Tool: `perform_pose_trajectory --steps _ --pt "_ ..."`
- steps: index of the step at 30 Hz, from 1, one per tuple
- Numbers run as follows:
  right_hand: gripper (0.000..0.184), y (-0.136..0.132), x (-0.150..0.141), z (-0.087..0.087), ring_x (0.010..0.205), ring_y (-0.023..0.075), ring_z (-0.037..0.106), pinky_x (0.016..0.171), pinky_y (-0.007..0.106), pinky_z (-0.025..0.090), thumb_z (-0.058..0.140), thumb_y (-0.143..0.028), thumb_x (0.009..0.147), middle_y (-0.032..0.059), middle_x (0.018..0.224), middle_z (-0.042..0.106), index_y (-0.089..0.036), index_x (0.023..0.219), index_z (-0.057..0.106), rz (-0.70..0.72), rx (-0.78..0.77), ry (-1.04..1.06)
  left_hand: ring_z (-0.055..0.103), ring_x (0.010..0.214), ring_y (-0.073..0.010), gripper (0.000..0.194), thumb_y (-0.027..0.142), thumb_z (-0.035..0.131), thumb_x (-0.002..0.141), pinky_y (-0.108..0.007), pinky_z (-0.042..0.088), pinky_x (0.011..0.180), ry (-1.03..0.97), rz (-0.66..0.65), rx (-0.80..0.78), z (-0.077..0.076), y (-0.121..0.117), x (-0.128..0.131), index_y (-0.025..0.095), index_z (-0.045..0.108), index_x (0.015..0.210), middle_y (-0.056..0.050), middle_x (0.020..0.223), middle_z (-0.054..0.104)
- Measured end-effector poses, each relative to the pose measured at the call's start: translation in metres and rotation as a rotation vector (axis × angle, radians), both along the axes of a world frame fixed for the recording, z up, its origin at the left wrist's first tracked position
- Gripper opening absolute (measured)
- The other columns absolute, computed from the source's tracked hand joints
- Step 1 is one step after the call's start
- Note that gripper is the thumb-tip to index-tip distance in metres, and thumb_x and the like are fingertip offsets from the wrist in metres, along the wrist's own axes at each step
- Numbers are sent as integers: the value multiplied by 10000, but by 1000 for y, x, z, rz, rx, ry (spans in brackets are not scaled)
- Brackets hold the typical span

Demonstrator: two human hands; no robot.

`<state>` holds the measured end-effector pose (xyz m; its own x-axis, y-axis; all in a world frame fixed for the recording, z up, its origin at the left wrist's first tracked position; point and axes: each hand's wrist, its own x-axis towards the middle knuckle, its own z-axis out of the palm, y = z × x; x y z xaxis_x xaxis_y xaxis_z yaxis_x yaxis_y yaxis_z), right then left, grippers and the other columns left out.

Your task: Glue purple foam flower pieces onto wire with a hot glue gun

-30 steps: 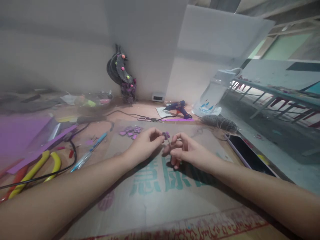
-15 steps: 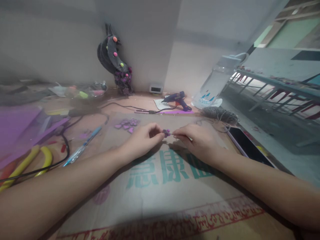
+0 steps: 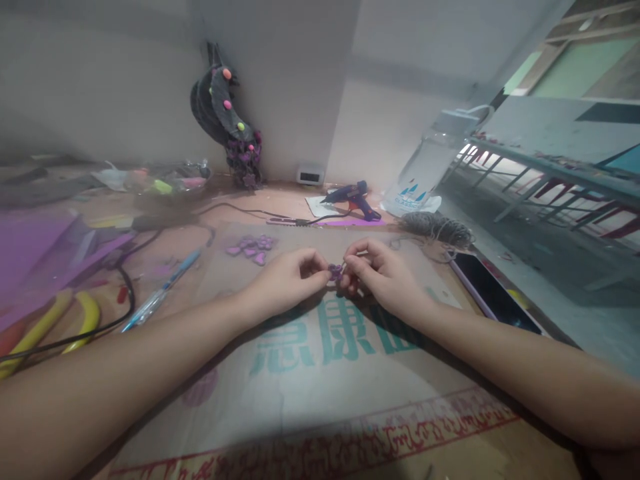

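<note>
The left hand (image 3: 305,268) pinches a small purple flower (image 3: 335,271) between thumb and forefinger, nearer the wearer than the glue gun (image 3: 354,197). The right hand (image 3: 374,268) is beside it, thumb and forefinger pressed together; whether they grip anything is unclear.

Right of the glue gun stands a see-through bottle (image 3: 423,163) printed with blue sails; its contents can't be made out. Well left of the gun, a clear container (image 3: 167,192) has orange, yellow-green and pink pieces in it, blurred.

In front of the gun, a printed sheet (image 3: 295,393) covers the tabletop, purple pieces (image 3: 251,248) at its far left. Behind the gun rises a pale wall (image 3: 295,87); beyond the bottle, a long table (image 3: 550,167) crosses the room.
</note>
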<state>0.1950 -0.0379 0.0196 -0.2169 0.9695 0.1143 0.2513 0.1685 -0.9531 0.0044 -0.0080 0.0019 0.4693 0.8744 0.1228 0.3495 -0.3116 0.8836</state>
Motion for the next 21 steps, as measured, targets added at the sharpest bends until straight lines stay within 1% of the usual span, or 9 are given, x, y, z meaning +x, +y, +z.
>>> perform_pose_trajectory --steps 5,9,12,15,18,21 --pt "178 0 -2 -1 502 95 571 476 200 443 549 -374 906 -25 630 639 -206 912 490 16 -17 22 579 582 -104 133 285 548 847 -202 413 532 -71 -49 -56 -5 1 1 194 620 913 -1 746 689" --pt "180 1 -1 -2 526 106 590 510 217 470 541 -377 912 -20 628 645 -207 909 483 30 -15 42 605 625 -115 188 340 545 871 -210 434 561 -93 -92 -95 -4 2 0 189 635 939 -15 781 703" --pt "175 2 1 -3 524 107 591 503 217 463 535 -371 917 -16 632 649 -205 913 480 33 -15 45 636 689 -137 245 395 544 881 -232 465 619 -93 -118 -107 -1 0 -1 184 641 959 -29 807 712" --pt "168 2 1 -3 527 106 595 508 218 465 538 -364 916 -20 636 650 -206 913 485 38 -14 43 652 731 -157 270 429 571 864 -245 473 644 -64 -119 -98 3 -3 -1 194 647 974 -28 821 722" --pt "165 2 0 -2 521 104 595 501 212 463 545 -363 911 -30 629 640 -208 909 489 40 -20 37 650 717 -158 300 461 615 829 -241 460 622 -25 -102 -71 6 -5 0 208 654 985 -15 818 727" --pt "173 2 -1 -2 519 105 596 494 209 463 553 -371 904 -37 623 627 -208 908 495 36 -14 26 642 705 -154 280 444 617 827 -240 452 625 9 -90 -22 8 -7 1 211 665 975 -6 824 729"
